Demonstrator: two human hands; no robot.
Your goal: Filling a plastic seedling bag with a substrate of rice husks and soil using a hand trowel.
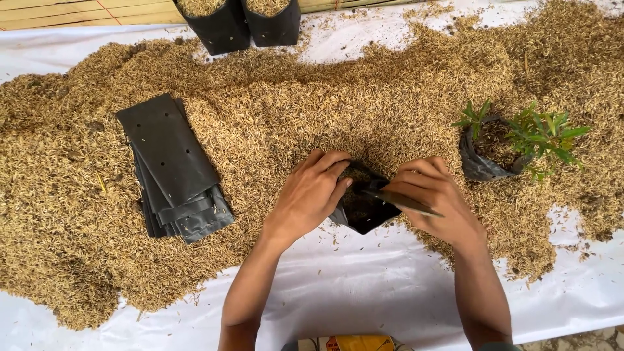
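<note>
A white sheet [364, 299] is covering the work surface, and a broad heap of rice husks [273, 117] is lying across most of it. At the near edge of the heap, towards the middle of the sheet, a small black planting bag [364, 208] is being held open, husks inside it. The left hand [311, 194] is gripping its left rim, fingers curled over the lip; the right hand [434, 195] is pinching the right rim (fingers closed on the plastic). Towards the left edge, a stack of flat black bags [172, 169] is lying on the husks. Towards the right edge, a green seedling [536, 136] is sitting in its own bag. At the far edge, two filled bags [240, 23] are standing upright.
</note>
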